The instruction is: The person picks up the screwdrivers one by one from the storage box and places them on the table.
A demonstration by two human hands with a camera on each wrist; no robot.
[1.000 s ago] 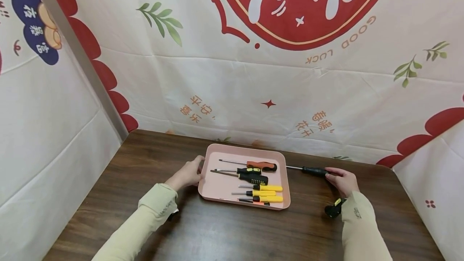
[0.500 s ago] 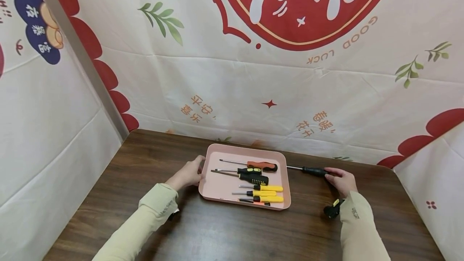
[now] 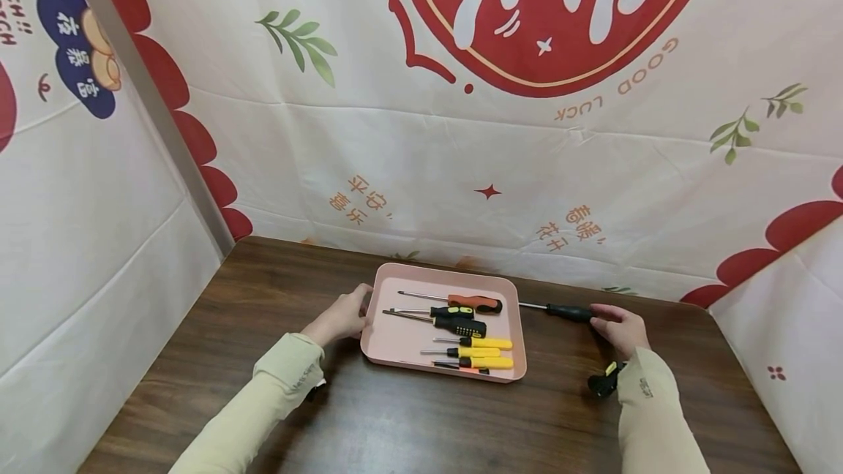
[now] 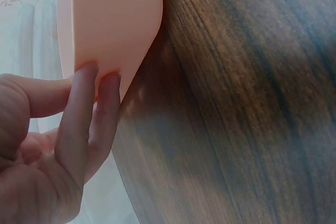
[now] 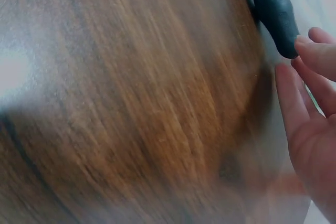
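Note:
A pink tray (image 3: 408,368) lies on the table with several screwdrivers in it. My left hand (image 3: 339,317) holds its left side; in the left wrist view the fingertips press the outer wall and the thumb is at the edge. To the right of the tray lies a black-handled screwdriver (image 3: 569,312), its metal shaft pointing left to the tray's wall. My right hand (image 3: 620,328) pinches the end of its handle with thumb and fingertips, also seen in the right wrist view. Inside the tray are an orange-and-black screwdriver (image 3: 474,302), black-and-yellow ones (image 3: 461,325) and smaller yellow ones (image 3: 487,362).
The dark wooden table (image 3: 421,430) meets a printed white cloth (image 3: 421,152) along its back edge, close behind the tray. Cloth also hangs at the left and right sides. A black device with a yellow mark (image 3: 606,380) sits at my right cuff.
Both hands, the tray and the black screwdriver keep their places. The head view has shifted slightly.

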